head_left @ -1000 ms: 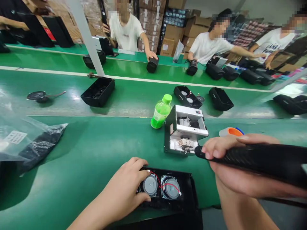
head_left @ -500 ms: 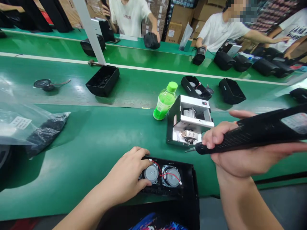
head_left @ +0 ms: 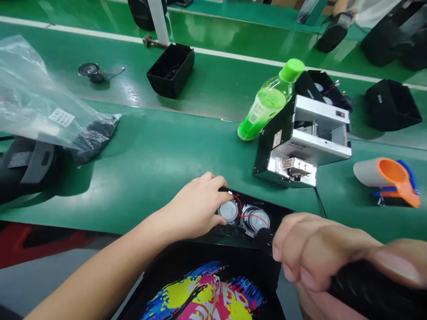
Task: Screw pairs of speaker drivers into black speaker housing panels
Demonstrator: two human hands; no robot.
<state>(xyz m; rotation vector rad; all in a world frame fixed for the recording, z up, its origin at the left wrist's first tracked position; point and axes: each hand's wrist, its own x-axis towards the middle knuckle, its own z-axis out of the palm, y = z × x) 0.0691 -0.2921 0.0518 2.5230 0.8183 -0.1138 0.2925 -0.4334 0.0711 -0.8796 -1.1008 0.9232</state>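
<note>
My left hand grips the left end of a black speaker box, its thumb and fingers around one speaker. Inside the box two round speakers show their grey magnet backs, the left speaker by my fingertips and the right speaker beside it. A thin red wire runs over them. My right hand is closed around a black electric screwdriver. Its nose is at the lower edge of the right speaker; the tip itself is hidden.
A silver and black screw feeder stands beyond the box, with a green-capped bottle behind it. An orange tape dispenser lies at right. At left are a plastic bag and a loose speaker. Open black housings sit farther back.
My right hand has brought the screwdriver from beside the screw feeder down to the right speaker. My left hand keeps its grip on the box. The view has tilted downward.
</note>
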